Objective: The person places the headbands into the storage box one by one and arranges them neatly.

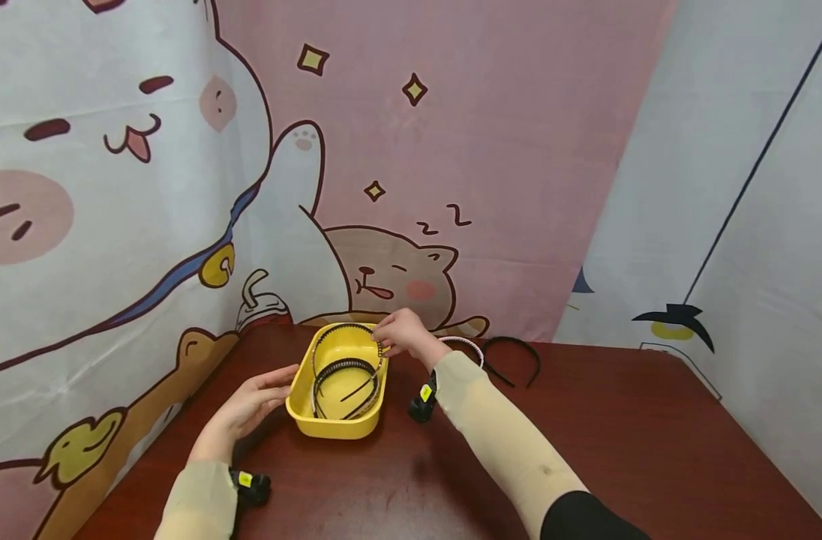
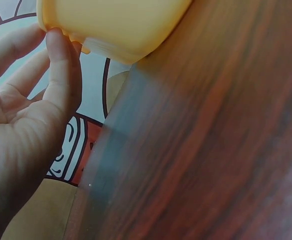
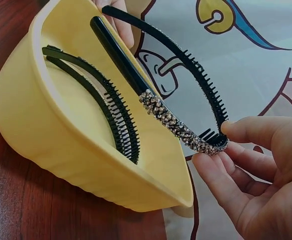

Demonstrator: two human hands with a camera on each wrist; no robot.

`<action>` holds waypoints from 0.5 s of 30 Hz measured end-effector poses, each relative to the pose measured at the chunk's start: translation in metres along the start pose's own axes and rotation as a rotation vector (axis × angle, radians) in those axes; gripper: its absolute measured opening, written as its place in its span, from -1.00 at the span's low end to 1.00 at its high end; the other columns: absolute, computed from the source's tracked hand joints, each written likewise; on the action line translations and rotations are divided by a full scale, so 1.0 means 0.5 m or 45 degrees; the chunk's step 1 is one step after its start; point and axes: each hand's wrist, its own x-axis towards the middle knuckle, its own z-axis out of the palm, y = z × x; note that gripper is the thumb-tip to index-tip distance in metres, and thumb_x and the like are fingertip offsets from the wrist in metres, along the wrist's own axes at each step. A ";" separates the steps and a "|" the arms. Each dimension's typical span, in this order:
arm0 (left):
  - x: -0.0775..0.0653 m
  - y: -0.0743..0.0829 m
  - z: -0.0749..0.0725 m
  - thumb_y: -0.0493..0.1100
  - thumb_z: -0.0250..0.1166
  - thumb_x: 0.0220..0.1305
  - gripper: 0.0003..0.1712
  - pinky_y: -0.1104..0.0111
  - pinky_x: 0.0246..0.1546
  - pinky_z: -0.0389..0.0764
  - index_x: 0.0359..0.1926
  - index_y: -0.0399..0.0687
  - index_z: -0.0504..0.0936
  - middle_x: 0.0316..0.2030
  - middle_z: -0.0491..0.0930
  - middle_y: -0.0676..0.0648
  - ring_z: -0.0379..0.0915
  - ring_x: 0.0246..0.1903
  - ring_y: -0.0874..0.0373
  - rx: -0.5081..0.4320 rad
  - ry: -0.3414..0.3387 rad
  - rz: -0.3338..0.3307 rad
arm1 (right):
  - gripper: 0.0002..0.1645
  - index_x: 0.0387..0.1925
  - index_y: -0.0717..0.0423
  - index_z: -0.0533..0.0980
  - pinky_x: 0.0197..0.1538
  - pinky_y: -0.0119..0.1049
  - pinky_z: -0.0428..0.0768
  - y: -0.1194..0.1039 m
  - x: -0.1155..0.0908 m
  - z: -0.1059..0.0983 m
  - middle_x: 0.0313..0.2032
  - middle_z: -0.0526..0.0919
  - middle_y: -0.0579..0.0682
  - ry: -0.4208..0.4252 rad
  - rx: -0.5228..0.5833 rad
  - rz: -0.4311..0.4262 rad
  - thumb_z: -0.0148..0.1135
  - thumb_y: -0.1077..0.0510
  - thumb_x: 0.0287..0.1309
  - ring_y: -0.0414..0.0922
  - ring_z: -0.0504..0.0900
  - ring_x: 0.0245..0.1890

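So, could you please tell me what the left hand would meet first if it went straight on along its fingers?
Most likely the side wall of the yellow tub; the left hand's fingertips appear to touch it, though exact contact is hard to judge.

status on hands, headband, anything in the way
Right hand pinching beaded headband over yellow bin. Left hand touching bin's side. Other headbands inside, no blockage seen.

Draped corner (image 1: 244,225)
On my feed, cartoon-print cloth (image 1: 505,165) from nine to three o'clock, a wood-grained table (image 1: 627,435) at six; home or studio, I can't tell.
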 end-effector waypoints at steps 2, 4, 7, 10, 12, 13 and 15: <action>0.000 0.000 -0.001 -0.40 0.15 0.33 -0.32 0.37 0.07 0.51 0.41 -0.44 0.13 0.28 0.35 -0.24 0.49 0.08 0.21 -0.003 0.004 0.002 | -0.78 -0.24 0.34 0.65 -0.33 -0.13 0.70 -0.002 0.001 0.004 -0.31 0.65 0.14 0.001 -0.004 -0.001 0.36 0.30 0.05 -0.04 0.64 -0.40; 0.000 0.000 -0.001 -0.40 0.15 0.33 -0.32 0.36 0.06 0.52 0.41 -0.44 0.13 0.26 0.38 -0.21 0.50 0.06 0.22 -0.006 0.010 0.004 | -0.79 -0.24 0.34 0.65 -0.36 -0.16 0.70 -0.002 0.002 0.008 -0.31 0.65 0.14 0.000 -0.013 -0.003 0.36 0.29 0.06 -0.04 0.64 -0.40; 0.000 -0.001 -0.001 -0.42 0.14 0.33 -0.32 0.36 0.06 0.52 0.41 -0.44 0.13 0.25 0.39 -0.19 0.50 0.06 0.21 -0.016 0.006 0.007 | -0.79 -0.25 0.34 0.65 -0.38 -0.19 0.69 -0.001 0.005 0.014 -0.31 0.64 0.14 -0.003 -0.037 0.001 0.37 0.28 0.06 -0.03 0.64 -0.39; 0.000 -0.001 -0.001 -0.41 0.14 0.33 -0.33 0.36 0.06 0.52 0.41 -0.44 0.14 0.25 0.39 -0.19 0.50 0.07 0.21 -0.013 0.001 0.013 | -0.79 -0.25 0.33 0.65 -0.38 -0.20 0.69 0.000 0.008 0.018 -0.30 0.64 0.13 0.000 -0.064 0.010 0.37 0.28 0.06 -0.02 0.65 -0.37; 0.000 -0.001 -0.001 -0.41 0.14 0.33 -0.33 0.35 0.07 0.51 0.41 -0.43 0.14 0.26 0.38 -0.19 0.50 0.07 0.20 -0.009 -0.001 0.014 | -0.80 -0.26 0.33 0.65 -0.36 -0.19 0.70 0.000 0.010 0.021 -0.30 0.64 0.13 0.008 -0.079 0.017 0.37 0.28 0.06 -0.02 0.65 -0.36; 0.000 -0.002 -0.002 -0.41 0.14 0.33 -0.33 0.35 0.07 0.51 0.41 -0.43 0.15 0.26 0.38 -0.20 0.50 0.07 0.20 -0.006 0.000 0.013 | -0.80 -0.26 0.32 0.65 -0.36 -0.19 0.70 0.000 0.010 0.022 -0.30 0.64 0.13 0.011 -0.090 0.018 0.37 0.27 0.06 -0.02 0.65 -0.36; 0.001 -0.002 -0.003 -0.40 0.14 0.33 -0.33 0.34 0.08 0.51 0.40 -0.43 0.15 0.27 0.37 -0.22 0.49 0.09 0.17 0.002 0.002 0.011 | -0.81 -0.26 0.32 0.64 -0.36 -0.19 0.70 0.000 0.011 0.025 -0.31 0.64 0.13 0.012 -0.104 0.018 0.37 0.27 0.07 -0.02 0.66 -0.36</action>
